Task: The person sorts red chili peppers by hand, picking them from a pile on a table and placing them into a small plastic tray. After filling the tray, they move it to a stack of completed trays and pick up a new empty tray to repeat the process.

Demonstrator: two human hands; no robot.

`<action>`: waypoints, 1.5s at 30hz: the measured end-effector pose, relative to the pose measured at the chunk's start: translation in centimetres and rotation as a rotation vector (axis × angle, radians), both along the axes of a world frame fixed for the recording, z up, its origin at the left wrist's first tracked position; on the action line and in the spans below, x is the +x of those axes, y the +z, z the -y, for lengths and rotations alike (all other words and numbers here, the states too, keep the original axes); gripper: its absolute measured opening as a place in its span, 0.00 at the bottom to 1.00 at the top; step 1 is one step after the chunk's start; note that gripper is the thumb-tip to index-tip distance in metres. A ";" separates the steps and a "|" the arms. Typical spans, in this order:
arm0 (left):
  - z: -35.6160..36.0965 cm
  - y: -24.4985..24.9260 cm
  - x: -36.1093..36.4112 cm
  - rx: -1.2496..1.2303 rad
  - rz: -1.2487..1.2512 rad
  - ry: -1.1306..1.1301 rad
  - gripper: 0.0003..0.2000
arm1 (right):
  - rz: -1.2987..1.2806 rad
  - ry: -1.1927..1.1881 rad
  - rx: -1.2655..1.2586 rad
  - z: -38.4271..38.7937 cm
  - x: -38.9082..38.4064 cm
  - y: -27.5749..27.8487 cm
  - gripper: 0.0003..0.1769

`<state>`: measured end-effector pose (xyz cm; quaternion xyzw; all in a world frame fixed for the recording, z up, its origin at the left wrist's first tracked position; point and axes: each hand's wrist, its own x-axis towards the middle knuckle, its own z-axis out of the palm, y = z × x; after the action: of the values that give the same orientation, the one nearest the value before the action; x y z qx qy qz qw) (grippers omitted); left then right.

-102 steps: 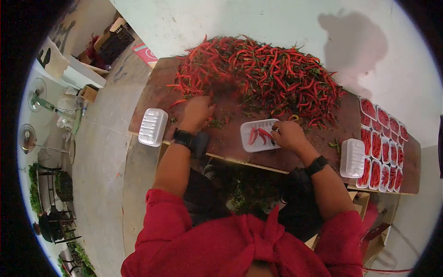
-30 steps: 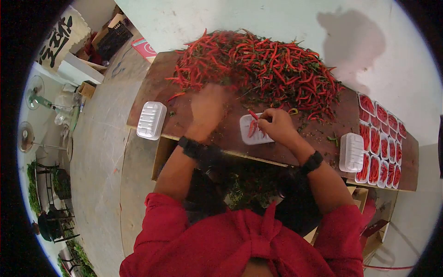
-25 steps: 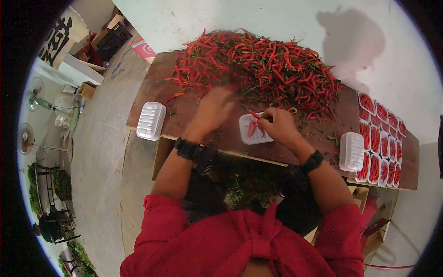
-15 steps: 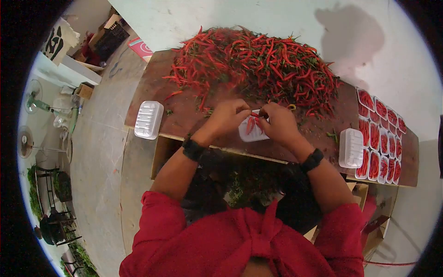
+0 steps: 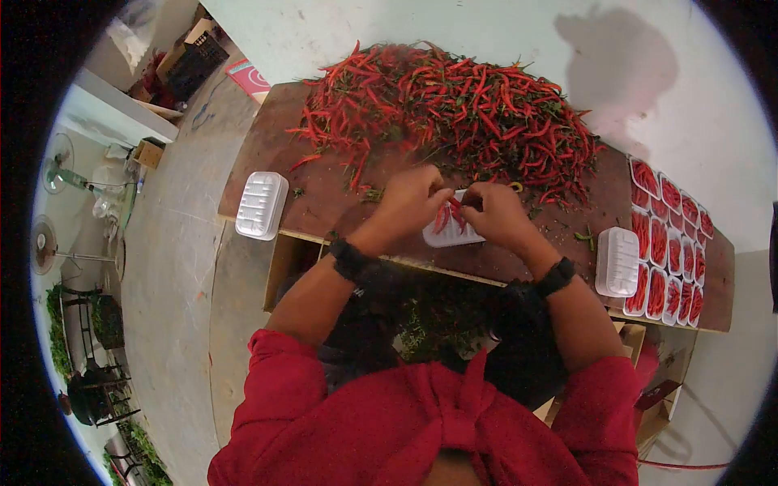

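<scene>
left bare hand: shifted from heap of long red chillies with green stems to meet right bare hand. slim red chilli: between both hands' fingertips, right thumb and forefinger pinched on it; left fingertips close together, grip cannot be told. shallow white plastic tray: below, holding red chillies.

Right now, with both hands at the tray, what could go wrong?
The tray sits near the table edge, so a bump might send it off. The white stack past the right hand is also near that edge and could be knocked. Green scraps beside the left hand might get swept in.
</scene>
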<state>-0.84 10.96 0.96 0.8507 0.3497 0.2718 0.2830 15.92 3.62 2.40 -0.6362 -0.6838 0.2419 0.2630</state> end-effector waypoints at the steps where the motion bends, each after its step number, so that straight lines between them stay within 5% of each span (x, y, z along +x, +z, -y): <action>1: 0.1 0.0 0.0 0.062 -0.010 -0.002 0.12 | 0.000 0.001 -0.001 0.0 0.0 0.4 0.11; 6: -0.4 -0.8 -0.5 0.125 -0.043 0.009 0.11 | 0.345 -0.083 -0.212 -0.5 0.0 1.5 0.10; 12: -0.8 -1.2 -0.9 0.133 -0.129 0.013 0.11 | 0.572 -0.076 -0.184 -1.4 1.7 -2.5 0.10; 37: -1.5 -3.1 -1.1 0.199 -0.268 -0.061 0.07 | 0.526 0.032 -0.101 -2.9 0.8 -3.8 0.08; 45: -0.8 -2.8 -0.3 0.149 -0.458 -0.085 0.08 | 0.561 0.036 -0.129 -3.3 1.1 -5.7 0.20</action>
<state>-1.17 11.79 -1.85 0.9227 0.3474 0.0847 0.1441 17.01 6.92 -3.34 -0.6815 -0.7242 0.1041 0.0179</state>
